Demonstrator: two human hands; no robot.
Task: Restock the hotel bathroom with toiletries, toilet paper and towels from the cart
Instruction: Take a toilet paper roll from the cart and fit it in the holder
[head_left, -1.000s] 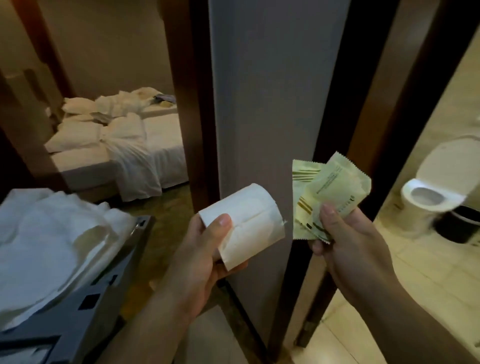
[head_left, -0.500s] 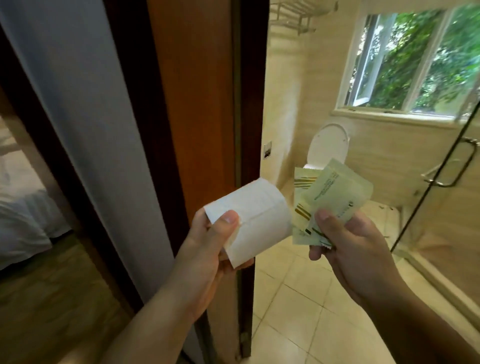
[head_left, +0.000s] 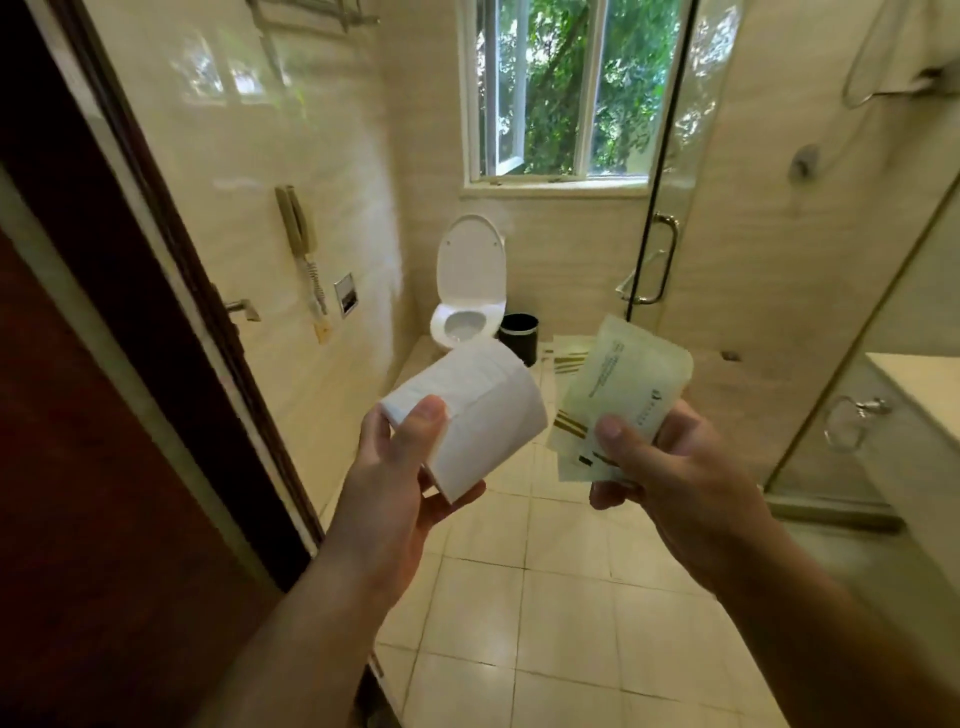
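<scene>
at the bathroom doorway, the left hand (head_left: 395, 478) grips a toilet roll (head_left: 467, 410), the right hand (head_left: 670, 467) pinches toiletry sachets (head_left: 613, 400); delivery underway, placement apparently comes next.

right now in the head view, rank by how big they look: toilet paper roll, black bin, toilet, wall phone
1. toilet paper roll, though nearness to the camera inflates it
2. toilet
3. wall phone
4. black bin, partly hidden
</scene>
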